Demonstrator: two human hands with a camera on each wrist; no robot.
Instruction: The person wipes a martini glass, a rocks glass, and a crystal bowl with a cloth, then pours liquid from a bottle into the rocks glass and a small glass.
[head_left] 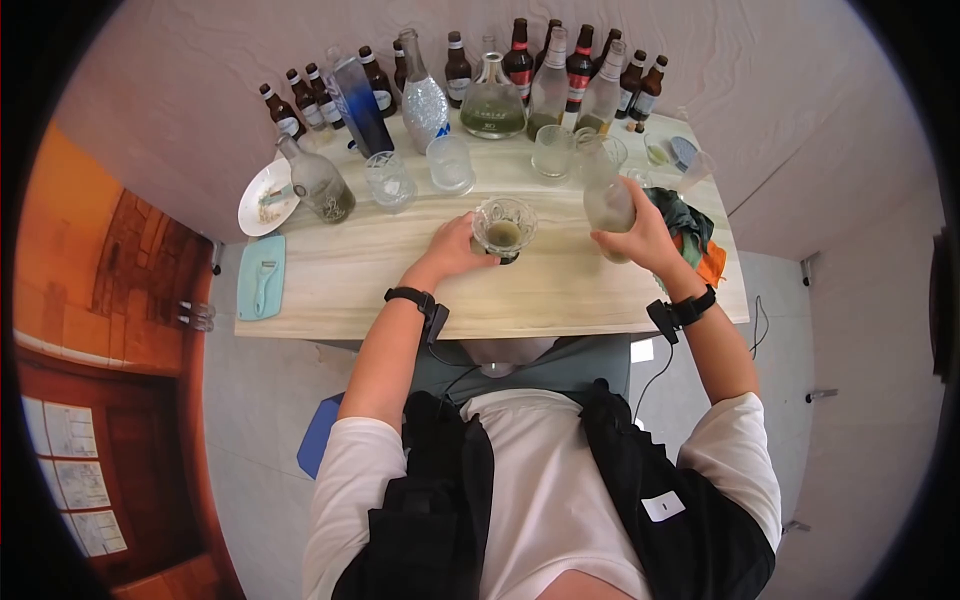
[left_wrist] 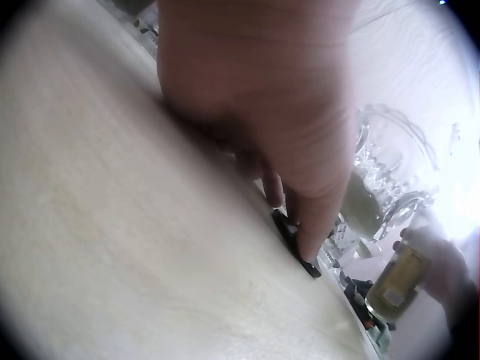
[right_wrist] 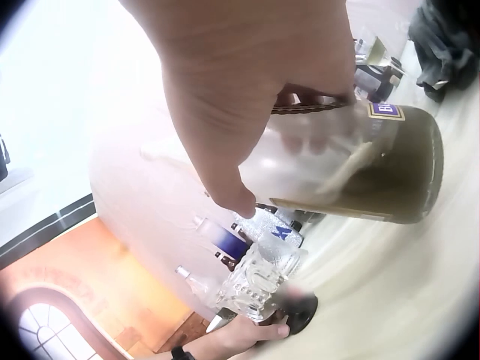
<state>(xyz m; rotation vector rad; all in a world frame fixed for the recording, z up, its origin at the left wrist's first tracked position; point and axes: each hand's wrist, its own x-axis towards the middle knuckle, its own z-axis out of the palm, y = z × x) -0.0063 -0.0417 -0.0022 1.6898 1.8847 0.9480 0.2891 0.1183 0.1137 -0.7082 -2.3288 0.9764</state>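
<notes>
In the head view, a cut-glass goblet point(head_left: 505, 225) holding murky greenish liquid stands near the middle of the table. My left hand point(head_left: 452, 250) pinches its dark foot, which shows in the left wrist view as a black disc point(left_wrist: 295, 244) at the fingertips of the left hand point(left_wrist: 262, 97). To the right, my right hand point(head_left: 645, 238) grips a clear bottle point(head_left: 606, 196). In the right wrist view, the right hand point(right_wrist: 240, 82) wraps around this tilted bottle point(right_wrist: 390, 169), with greenish liquid towards its base; the goblet point(right_wrist: 255, 289) is beyond it.
Brown bottles point(head_left: 458, 72), a blue bottle point(head_left: 360, 108) and a decanter point(head_left: 493, 112) line the back. Tumblers point(head_left: 450, 168) stand before them. At left are a plate point(head_left: 262, 215), a grey bottle point(head_left: 322, 188) and a teal board point(head_left: 250, 292); dark cloth point(head_left: 682, 218) lies at right.
</notes>
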